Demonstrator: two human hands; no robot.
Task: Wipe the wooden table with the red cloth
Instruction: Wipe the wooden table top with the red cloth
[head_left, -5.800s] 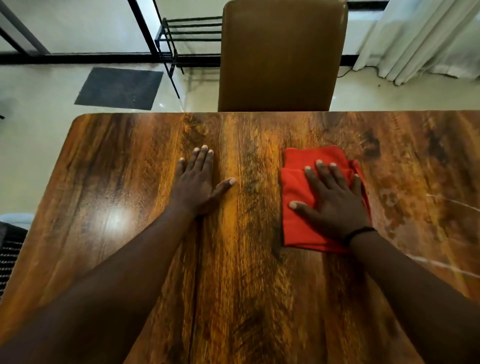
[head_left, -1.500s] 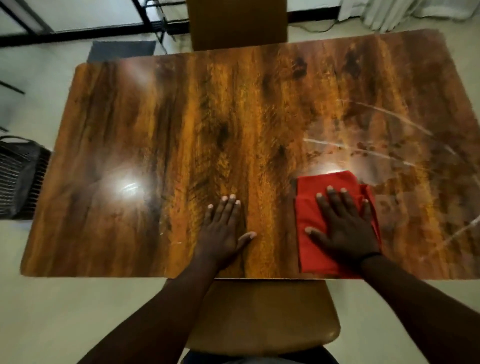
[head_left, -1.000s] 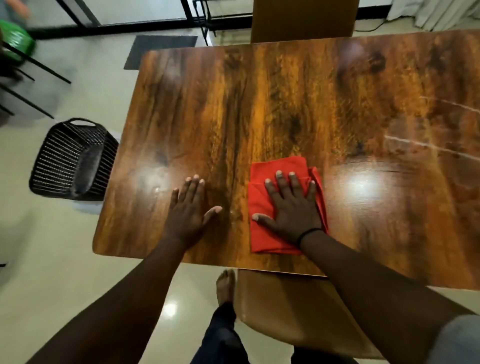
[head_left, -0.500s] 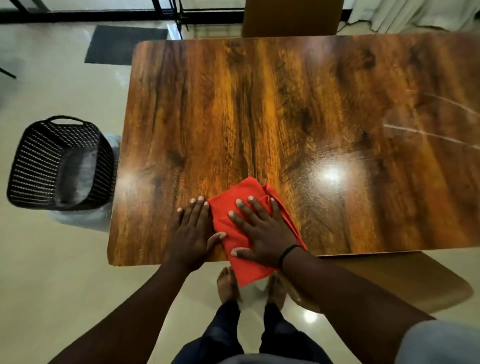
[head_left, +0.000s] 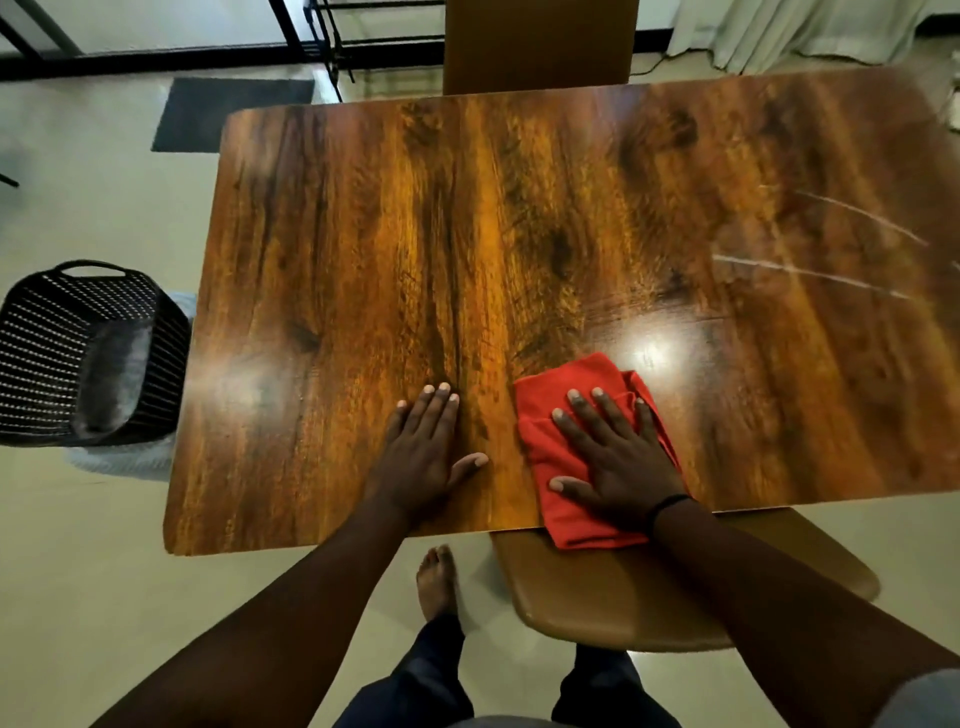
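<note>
The wooden table fills the middle of the head view, glossy with dark grain. A folded red cloth lies at the near edge, its lower end hanging slightly over that edge. My right hand presses flat on the cloth with straight, spread fingers. My left hand rests flat on the bare wood a short way to the left of the cloth, fingers straight, thumb out toward it.
A brown chair seat sits tucked under the near edge below my right arm. Another brown chair back stands at the far side. On the floor to the left there is a black basket. White streaks mark the table's right part.
My right hand has slid the red cloth to the right, away from my left hand. The two hands now lie apart.
</note>
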